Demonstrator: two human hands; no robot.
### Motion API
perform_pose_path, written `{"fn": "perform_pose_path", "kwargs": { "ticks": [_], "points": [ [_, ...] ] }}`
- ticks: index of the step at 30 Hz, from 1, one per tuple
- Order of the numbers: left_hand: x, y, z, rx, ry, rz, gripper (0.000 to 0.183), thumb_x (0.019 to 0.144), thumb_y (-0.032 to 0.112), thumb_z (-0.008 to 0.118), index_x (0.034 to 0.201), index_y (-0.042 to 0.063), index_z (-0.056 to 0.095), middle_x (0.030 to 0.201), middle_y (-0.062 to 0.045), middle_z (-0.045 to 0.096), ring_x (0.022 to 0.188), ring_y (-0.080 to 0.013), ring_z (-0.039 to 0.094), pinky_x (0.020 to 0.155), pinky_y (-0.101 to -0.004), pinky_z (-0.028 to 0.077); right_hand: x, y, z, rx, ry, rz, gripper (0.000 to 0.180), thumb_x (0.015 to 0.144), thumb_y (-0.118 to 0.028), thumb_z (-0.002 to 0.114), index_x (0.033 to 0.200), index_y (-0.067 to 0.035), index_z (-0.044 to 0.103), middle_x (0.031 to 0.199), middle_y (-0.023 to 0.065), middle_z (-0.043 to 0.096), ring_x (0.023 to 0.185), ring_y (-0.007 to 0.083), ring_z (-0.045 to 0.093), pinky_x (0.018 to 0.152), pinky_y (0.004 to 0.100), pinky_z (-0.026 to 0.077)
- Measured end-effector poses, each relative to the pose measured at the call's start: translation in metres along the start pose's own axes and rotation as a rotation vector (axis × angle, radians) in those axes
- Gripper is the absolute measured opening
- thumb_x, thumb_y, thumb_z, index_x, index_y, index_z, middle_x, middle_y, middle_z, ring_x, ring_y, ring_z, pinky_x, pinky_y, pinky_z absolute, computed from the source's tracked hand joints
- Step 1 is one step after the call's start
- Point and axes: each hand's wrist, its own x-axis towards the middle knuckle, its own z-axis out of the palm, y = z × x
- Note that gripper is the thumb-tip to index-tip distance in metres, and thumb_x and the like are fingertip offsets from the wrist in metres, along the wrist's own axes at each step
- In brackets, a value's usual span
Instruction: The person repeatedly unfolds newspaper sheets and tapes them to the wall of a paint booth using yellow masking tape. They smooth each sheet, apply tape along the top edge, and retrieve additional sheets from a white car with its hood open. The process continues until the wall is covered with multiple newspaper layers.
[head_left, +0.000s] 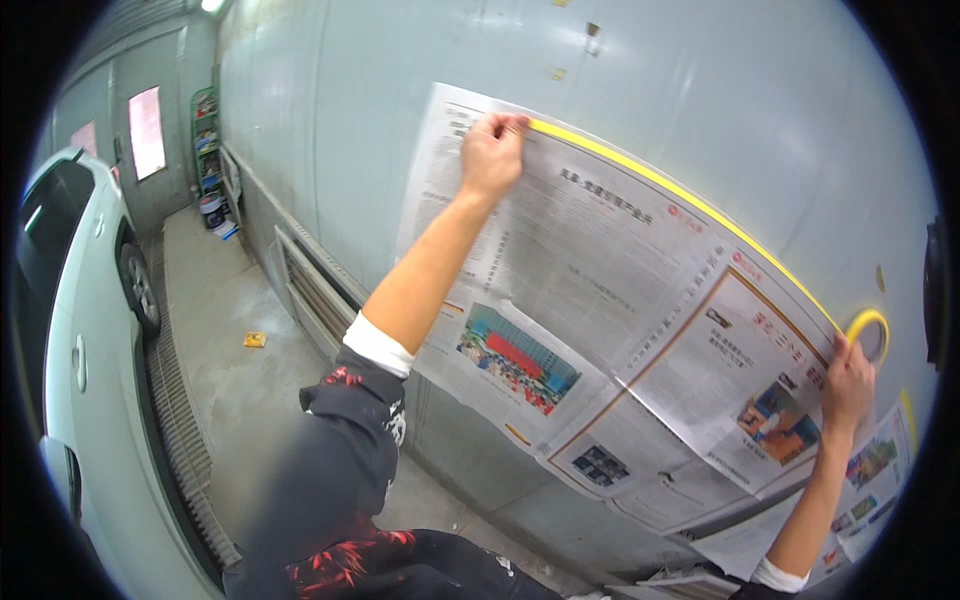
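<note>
A large newspaper sheet hangs flat against a pale wall panel. Along its upper edge runs a strip of yellow masking tape, stretched between my two hands. My left hand pinches the strip's left end near the sheet's top left. At the far end, my right hand grips the roll of yellow tape, close to the sheet's right edge. The strip still joins the roll. Whether the tape sticks to the wall along its whole length I cannot tell.
To the left stands a light-coloured car beside a floor grating. Another newspaper sheet is at the lower right. A green shelf rack stands in the far corner. A yellow packet lies on the floor. Vent louvres line the lower wall.
</note>
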Motion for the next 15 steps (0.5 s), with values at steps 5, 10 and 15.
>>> {"fn": "perform_pose_path", "kwargs": {
  "ticks": [5,10,15],
  "points": [
    [0.07,-0.019,-0.041,0.143,0.289,-0.01,0.031,0.094,0.028,0.061,0.091,-0.002,0.06,0.085,-0.011,0.063,0.06,-0.0173,0.062,0.057,-0.0314,0.049,0.0,0.022,0.0,0.078,0.023,0.01,0.056,0.101,-0.05,0.036,0.079,-0.003,0.056,0.07,0.0172,0.058,0.073,0.0384,0.055,0.064,0.0456,0.043],
    [0.086,-0.005,-0.046,0.178,0.272,-0.046,0.03,0.094,0.025,0.061,0.091,-0.004,0.056,0.093,-0.013,0.057,0.05,-0.0179,0.061,0.045,-0.0305,0.051,0.002,0.009,-0.008,0.06,0.043,0.026,0.055,0.101,-0.049,0.037,0.078,-0.002,0.057,0.071,0.0179,0.058,0.075,0.0376,0.055,0.064,0.0458,0.042],
    [0.109,-0.033,-0.059,0.125,0.223,-0.072,0.035,0.081,0.028,0.074,0.095,-0.002,0.062,0.082,-0.009,0.065,0.058,-0.0175,0.066,0.049,-0.0271,0.055,0.003,0.004,-0.006,0.22,0.069,-0.005,0.052,0.1,-0.044,0.045,0.076,-0.001,0.06,0.067,0.0199,0.056,0.067,0.0369,0.056,0.061,0.0468,0.041]
  ]
}}
